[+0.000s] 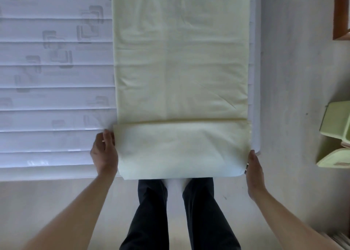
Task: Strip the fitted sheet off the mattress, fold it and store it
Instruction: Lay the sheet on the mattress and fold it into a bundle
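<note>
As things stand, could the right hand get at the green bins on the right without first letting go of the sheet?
Probably not. The right hand grips the sheet's folded near end, as does the left hand. The green bins stand well off to the right across bare floor; nothing blocks the path, but the hand is occupied.

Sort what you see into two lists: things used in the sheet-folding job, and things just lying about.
In use: sheet, mattress, left hand, right hand.
Lying about: green boxes, wooden frame.
</note>
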